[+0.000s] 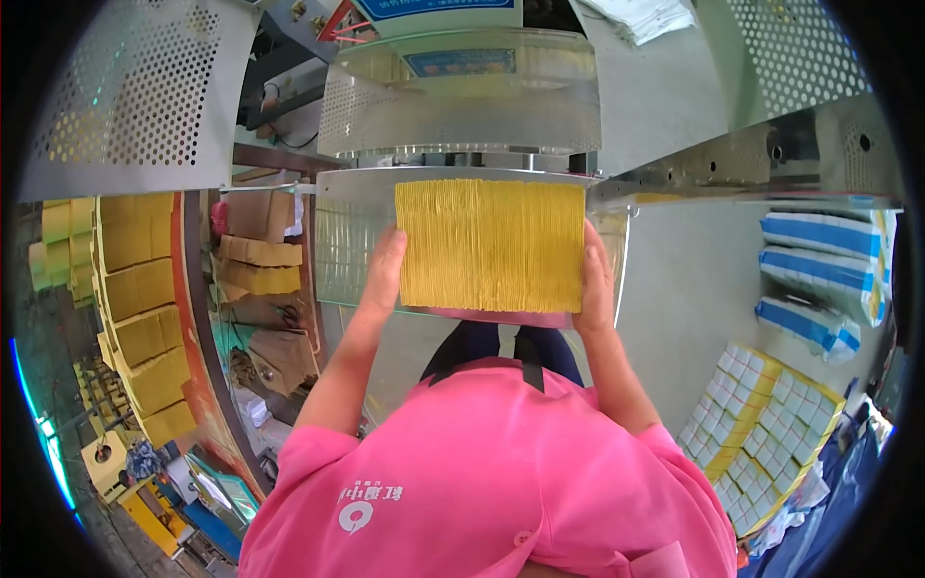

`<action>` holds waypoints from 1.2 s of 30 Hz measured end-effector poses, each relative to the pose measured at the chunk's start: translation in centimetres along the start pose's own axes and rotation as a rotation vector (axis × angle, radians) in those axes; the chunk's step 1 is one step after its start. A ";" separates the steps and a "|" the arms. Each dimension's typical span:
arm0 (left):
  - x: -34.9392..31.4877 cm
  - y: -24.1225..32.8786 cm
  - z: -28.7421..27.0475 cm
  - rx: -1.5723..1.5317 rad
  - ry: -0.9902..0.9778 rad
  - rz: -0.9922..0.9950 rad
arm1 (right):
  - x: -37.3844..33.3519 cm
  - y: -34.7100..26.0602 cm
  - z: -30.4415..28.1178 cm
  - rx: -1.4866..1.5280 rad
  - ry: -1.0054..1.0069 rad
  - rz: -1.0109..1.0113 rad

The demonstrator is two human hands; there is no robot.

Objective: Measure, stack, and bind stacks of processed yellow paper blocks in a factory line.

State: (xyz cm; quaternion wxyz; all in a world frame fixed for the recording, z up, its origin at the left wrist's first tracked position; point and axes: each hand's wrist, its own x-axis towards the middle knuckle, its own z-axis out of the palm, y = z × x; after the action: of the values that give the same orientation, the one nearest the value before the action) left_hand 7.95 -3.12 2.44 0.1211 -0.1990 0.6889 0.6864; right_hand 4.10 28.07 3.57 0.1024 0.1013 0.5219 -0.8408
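Observation:
Between my two hands is a wide block of many thin yellow paper sheets [489, 247], their edges facing up. My left hand [386, 268] presses flat against its left end, and my right hand [596, 275] grips the right end the same way. The fingers run down the block's sides and are partly hidden. Beneath the block is a glass-topped surface [349, 252] at the front of a metal machine. Just beyond the block stands the machine's clear, curved cover [458, 96].
Perforated metal panels [135, 96] flank the machine on both sides. To the left, stacks of yellow paper [145, 289] line a red-edged rack. Blue-and-white wrapped packs [819, 270] lie at the right, above a carton of small white packets [761, 433]. Crumpled brown cardboard [279, 361] sits left of me.

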 end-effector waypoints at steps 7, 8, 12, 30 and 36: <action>-0.4 0.6 4.9 -0.592 0.053 -0.048 | 0.1 -0.3 2.2 0.019 -0.007 0.051; -0.1 0.7 4.9 -0.630 0.029 -0.020 | 0.2 -0.6 3.1 0.044 0.007 0.062; 2.7 3.9 4.8 -0.621 -0.061 -0.005 | 2.7 -2.4 3.3 0.051 0.009 0.006; 10.3 7.5 5.0 -0.483 -0.090 0.096 | 10.6 -2.2 4.0 0.000 0.039 0.043; 10.1 7.0 5.2 -0.455 -0.037 0.081 | 9.9 -2.8 4.3 -0.010 0.029 0.051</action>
State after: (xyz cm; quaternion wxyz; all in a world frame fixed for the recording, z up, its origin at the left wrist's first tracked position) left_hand -4.71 0.77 4.14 0.0582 -0.1805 0.5217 0.8318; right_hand -6.43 24.78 5.09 0.1166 0.1260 0.5248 -0.8337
